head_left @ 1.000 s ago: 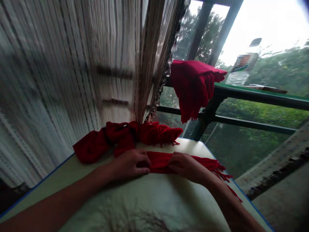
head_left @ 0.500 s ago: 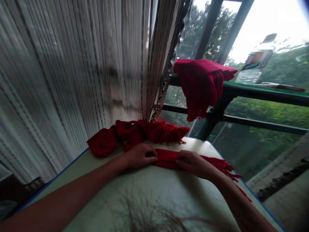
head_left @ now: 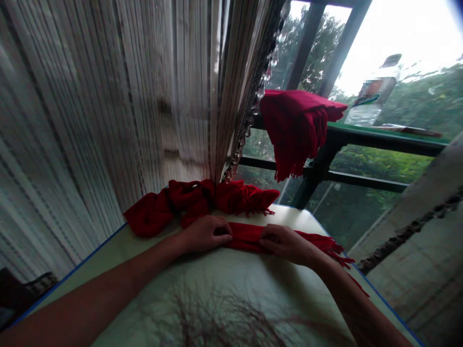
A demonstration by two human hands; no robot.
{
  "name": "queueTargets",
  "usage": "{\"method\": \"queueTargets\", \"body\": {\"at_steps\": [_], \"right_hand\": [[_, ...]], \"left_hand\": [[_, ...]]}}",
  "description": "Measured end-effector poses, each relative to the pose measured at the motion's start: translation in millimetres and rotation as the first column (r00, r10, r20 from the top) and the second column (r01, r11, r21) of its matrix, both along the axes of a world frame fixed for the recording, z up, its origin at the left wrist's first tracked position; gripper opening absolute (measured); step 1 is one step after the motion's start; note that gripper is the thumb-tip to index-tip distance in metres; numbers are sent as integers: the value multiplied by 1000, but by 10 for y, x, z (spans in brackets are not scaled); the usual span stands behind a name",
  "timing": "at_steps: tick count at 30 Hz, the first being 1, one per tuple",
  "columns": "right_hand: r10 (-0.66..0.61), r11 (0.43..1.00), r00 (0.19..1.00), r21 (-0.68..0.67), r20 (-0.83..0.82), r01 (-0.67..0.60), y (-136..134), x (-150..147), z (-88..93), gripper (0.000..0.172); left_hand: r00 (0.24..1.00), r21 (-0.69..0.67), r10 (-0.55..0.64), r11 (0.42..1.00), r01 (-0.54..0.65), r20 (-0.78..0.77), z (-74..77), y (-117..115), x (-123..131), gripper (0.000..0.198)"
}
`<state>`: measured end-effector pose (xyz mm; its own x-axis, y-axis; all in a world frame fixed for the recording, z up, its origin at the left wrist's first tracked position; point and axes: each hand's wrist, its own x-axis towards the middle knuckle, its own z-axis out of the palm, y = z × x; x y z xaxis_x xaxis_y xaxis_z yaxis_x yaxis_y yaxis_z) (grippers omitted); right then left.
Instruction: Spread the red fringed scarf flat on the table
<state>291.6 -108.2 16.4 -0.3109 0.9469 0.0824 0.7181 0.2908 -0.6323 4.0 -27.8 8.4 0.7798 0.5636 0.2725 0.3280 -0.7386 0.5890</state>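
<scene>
Red fringed scarf (head_left: pixel 246 237) lies flat across the far part of the counter (head_left: pixel 292 214), its fringe running toward the right edge. Left hand (head_left: pixel 206 234): thumb and fingers bent inward, tips together on the cloth, partly covering its left end. Right hand (head_left: pixel 284 241): fingers curled and pinched on the same strip, with a short span of cloth bare between the two. Compared with half a second earlier, both grips are unchanged and the cloth has not shifted on the surface; the view has swung slightly, so everything sits a little further left, and the pale curtain (head_left: pixel 427 270) at right now hides the end of the rail (head_left: pixel 383 139). Surroundings: rumpled red heap (head_left: pixel 190 200) just beyond the left hand, crowding the space behind it and lying against the string curtain (head_left: pixel 119 86). Folded red cloth (head_left: pixel 296 125) draped over the rail, fringe hanging down. Clear bottle (head_left: pixel 379 96) also on the rail, label blurred. Strands of hair (head_left: pixel 217 313) overlap the near counter, obscuring part of its surface.
</scene>
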Motion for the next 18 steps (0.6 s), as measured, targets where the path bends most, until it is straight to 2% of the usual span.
{"method": "queueTargets", "body": {"at_steps": [10,18], "right_hand": [[4,1000,1000,30,10,-5,-12,-4,41,16],[-18,997,1000,75,-16,19,41,13,-16,13]], "left_hand": [[999,-2,41,999,-41,-19,4,14,12,26],[997,-35,58,998,-60,-43,41,-3,-14,24]]}}
